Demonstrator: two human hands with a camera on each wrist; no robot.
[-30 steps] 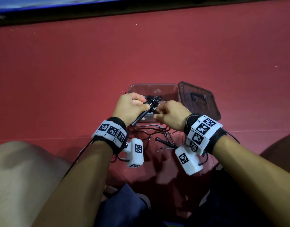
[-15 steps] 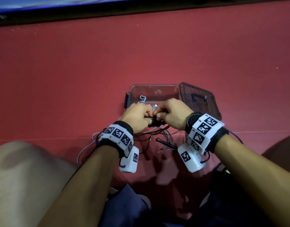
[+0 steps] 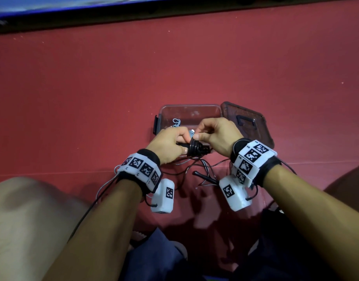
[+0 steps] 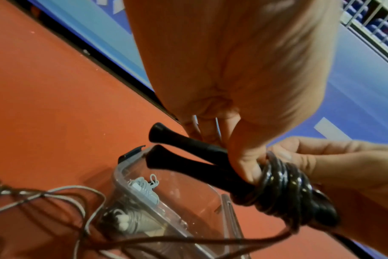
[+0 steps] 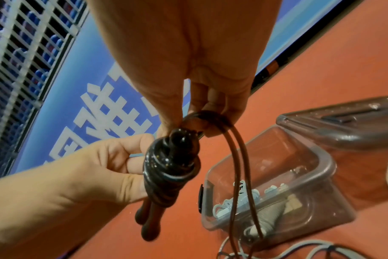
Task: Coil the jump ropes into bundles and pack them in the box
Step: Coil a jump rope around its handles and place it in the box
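Observation:
A black jump rope (image 3: 195,149) is held just above the near edge of the clear box (image 3: 186,112). My left hand (image 3: 181,139) grips its two black handles (image 4: 188,157) side by side, and the cord is wound in tight turns (image 4: 284,189) round their far ends. My right hand (image 3: 199,134) pinches a loop of that cord (image 5: 208,119) at the top of the coil (image 5: 171,166). Two strands (image 5: 244,175) hang down from the loop. A coiled grey rope (image 5: 244,201) lies inside the box (image 5: 299,175).
The box's dark lid (image 3: 247,122) lies just right of it on the red floor. Loose grey and dark cords (image 3: 201,169) and another black handle (image 3: 203,176) lie tangled between my wrists. My bare knee (image 3: 32,220) is at lower left.
Both hands came down from over the box to its near edge. The black bundle turned from slanting to lying level, and my right thumb now sits on the coil.

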